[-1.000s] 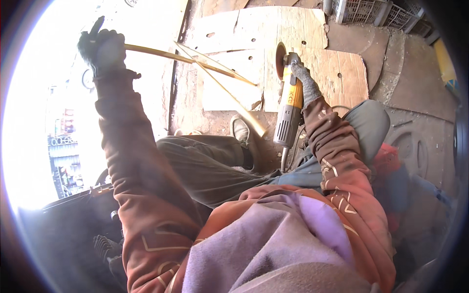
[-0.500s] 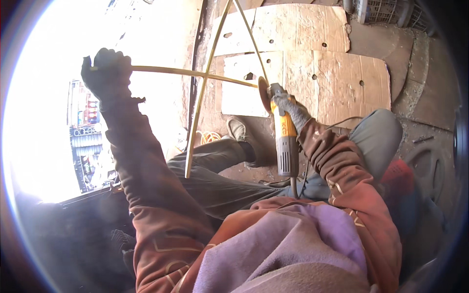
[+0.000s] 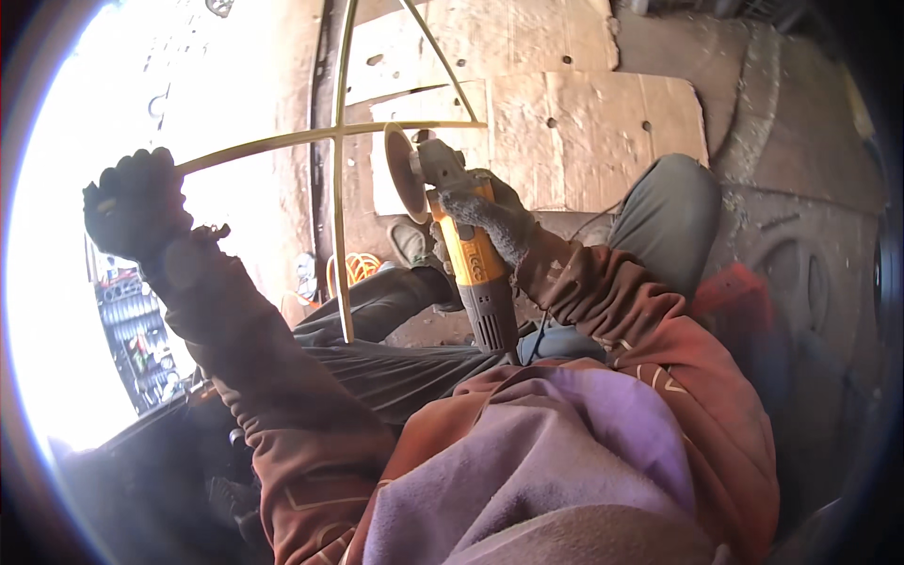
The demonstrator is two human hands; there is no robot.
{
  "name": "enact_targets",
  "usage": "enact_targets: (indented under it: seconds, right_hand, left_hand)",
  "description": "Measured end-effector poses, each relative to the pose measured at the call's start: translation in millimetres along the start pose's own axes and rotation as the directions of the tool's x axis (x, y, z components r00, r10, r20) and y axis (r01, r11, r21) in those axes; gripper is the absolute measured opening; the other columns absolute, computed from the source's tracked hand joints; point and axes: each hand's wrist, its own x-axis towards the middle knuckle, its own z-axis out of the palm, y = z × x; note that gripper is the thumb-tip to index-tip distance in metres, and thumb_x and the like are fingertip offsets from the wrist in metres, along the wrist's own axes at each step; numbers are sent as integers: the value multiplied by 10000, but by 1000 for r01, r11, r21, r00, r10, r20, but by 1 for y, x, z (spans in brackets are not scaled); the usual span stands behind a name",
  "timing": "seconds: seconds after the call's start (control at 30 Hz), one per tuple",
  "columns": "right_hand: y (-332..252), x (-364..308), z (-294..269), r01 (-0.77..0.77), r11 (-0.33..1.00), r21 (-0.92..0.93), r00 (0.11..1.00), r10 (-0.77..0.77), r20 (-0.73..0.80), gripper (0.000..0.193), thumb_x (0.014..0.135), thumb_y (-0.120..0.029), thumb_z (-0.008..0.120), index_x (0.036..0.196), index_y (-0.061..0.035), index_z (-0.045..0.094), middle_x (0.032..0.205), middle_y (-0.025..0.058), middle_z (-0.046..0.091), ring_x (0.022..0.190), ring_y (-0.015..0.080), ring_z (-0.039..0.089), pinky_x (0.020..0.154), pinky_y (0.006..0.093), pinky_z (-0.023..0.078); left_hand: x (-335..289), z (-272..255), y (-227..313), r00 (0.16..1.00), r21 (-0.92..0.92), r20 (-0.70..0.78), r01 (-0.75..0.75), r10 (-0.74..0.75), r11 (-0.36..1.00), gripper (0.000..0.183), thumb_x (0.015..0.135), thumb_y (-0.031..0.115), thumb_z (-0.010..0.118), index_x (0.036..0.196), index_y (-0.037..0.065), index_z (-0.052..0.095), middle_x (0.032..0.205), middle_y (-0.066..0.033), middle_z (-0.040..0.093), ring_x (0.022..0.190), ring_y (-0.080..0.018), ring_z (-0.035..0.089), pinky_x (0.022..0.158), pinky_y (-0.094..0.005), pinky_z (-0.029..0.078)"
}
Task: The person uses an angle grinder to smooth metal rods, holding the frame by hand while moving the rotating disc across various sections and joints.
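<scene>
1. Head view – the left hand [image 3: 137, 202], in a dark glove, is closed in a fist around the near end of a thin yellowish metal rod [image 3: 311, 139]. The hand is raised out to the person's left, against the glare.
2. From that fist the rod's long axis runs rightward and slightly up, straight toward the grinder disc [image 3: 400, 174]. A second rod [image 3: 339, 188] crosses it upright, and a third slants away at the top, so the pieces form a rod frame.
3. The right hand [image 3: 490, 221], in a grey glove, is wrapped tight around the yellow body of an angle grinder [image 3: 466, 254]; its disc points up and away, edge toward the rod.
4. The disc sits just below the far end of the held rod – whether it touches I cannot tell. The right hand is the nearer one to that end; the left steadies from well apart.
5. Behind lie cardboard sheets [image 3: 584, 122] on the ground; the person's legs [image 3: 395, 311] stretch beneath the frame
</scene>
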Motion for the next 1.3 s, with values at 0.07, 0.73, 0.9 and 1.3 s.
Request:
enact_targets:
  seconds: [0.07, 0.73, 0.9, 1.3]
  right_hand:
    - [-8, -6, -10, -17, 1000, -7, 999, 17, -45, 262, 839, -237, 727, 957, -19, 640, 721, 73, 624, 599, 172, 623, 519, 309, 529]
    - [24, 36, 3, -51, 995, -83, 985, 36, -172, 276, 827, -160, 753, 1004, -20, 596, 794, 75, 647, 646, 128, 622, 554, 263, 510]
    - [31, 51, -24, -11, 998, -55, 979, 0, -201, 290, 838, -184, 740, 1024, -31, 579, 784, 94, 646, 583, 176, 641, 484, 296, 534]
    - [23, 55, -8, -122, 992, -30, 989, 119, -84, 268, 819, -131, 747, 992, -41, 563, 871, 115, 657, 717, 180, 646, 605, 322, 561]
  left_hand:
    - [3, -31, -9, 994, -345, 104, 70, -36, 936, 321, 867, 336, 426, 643, 120, 504, 682, -46, 521, 653, -182, 502, 679, -370, 394]
    - [-52, 6, -42, 927, 128, -368, -29, 75, 991, 325, 881, 374, 476, 645, 152, 486, 659, 4, 467, 693, -148, 438, 708, -337, 385]
    - [-57, -23, -34, 984, -362, -176, -103, 41, 927, 411, 924, 398, 355, 570, 194, 401, 564, 30, 396, 537, -132, 354, 563, -349, 316]
    - [-96, -89, -13, 979, -250, -198, -8, -43, 968, 344, 900, 386, 436, 637, 172, 493, 737, -5, 518, 759, -203, 447, 674, -402, 363]
